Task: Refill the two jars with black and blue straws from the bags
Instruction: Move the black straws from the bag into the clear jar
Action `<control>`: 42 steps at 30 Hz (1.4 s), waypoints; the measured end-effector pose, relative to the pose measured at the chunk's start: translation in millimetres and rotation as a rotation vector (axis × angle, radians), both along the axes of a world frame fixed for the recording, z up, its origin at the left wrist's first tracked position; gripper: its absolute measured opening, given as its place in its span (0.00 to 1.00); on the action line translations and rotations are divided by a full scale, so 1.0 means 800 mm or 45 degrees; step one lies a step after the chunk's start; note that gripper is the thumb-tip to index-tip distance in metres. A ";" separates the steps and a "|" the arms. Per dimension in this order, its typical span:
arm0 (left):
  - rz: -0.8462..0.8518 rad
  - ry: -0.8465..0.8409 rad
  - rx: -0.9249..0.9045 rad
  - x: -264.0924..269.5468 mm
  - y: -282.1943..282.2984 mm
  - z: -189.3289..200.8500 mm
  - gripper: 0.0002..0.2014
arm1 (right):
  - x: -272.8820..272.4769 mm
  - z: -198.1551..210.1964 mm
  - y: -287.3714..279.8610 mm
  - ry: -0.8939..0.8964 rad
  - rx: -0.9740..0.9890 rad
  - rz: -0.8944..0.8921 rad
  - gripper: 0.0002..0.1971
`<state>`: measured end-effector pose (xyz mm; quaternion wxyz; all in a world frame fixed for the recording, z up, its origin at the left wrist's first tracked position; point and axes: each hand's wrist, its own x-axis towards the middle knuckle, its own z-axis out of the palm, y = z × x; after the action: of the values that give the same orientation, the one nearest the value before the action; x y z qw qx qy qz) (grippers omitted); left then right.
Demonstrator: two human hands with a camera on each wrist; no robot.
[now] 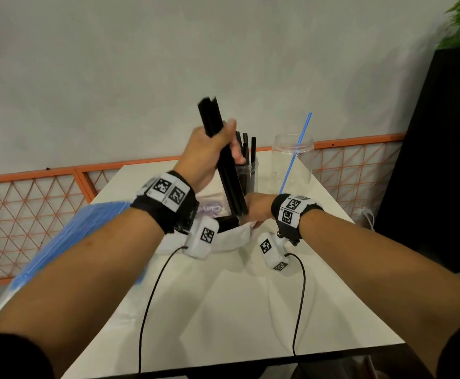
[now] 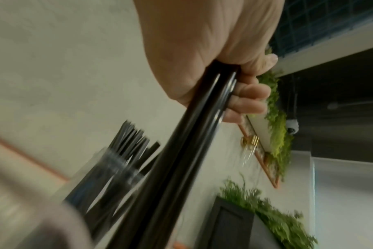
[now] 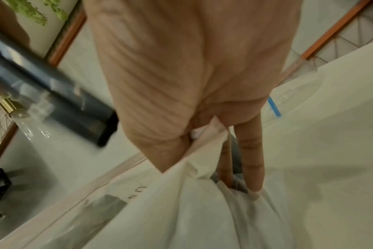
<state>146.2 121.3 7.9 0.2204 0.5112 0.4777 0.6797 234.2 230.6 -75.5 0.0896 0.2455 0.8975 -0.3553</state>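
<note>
No word, brand or number can be read with certainty anywhere in these views. The clear bag (image 1: 212,207) lying near the middle of the desk (image 1: 223,310) carries purple printed lettering, seen from the head view between the two wrists, but it is blurred and partly covered, so no letter can be made out. On the same bag, in the right wrist view, a few faint dark strokes show on the plastic and are likewise illegible. The wristbands (image 1: 168,194) bear black-and-white square code markers, not readable text.
</note>
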 end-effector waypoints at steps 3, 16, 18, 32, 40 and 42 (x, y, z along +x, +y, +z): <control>0.163 0.008 0.171 -0.025 0.026 0.047 0.17 | -0.002 0.000 0.006 -0.018 0.027 0.050 0.26; 0.500 0.202 -0.168 -0.062 0.131 0.010 0.12 | -0.004 -0.010 0.016 0.015 0.017 0.098 0.32; 0.616 0.280 -0.133 -0.066 0.133 0.016 0.10 | -0.005 -0.012 0.017 0.017 0.015 0.093 0.32; 0.485 1.111 -0.452 -0.042 0.039 -0.009 0.05 | -0.002 -0.002 0.013 0.143 0.080 0.071 0.27; 0.190 1.504 -1.318 -0.048 0.025 -0.116 0.15 | -0.005 0.010 0.002 0.212 0.320 0.098 0.27; 0.190 1.490 -1.305 -0.054 0.027 -0.125 0.16 | -0.003 0.012 0.001 0.221 0.318 0.097 0.31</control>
<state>102.8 143.2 -91.9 0.0949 0.5874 0.8037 0.0071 231.7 231.3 -66.2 -0.0062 0.1891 0.9477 -0.2570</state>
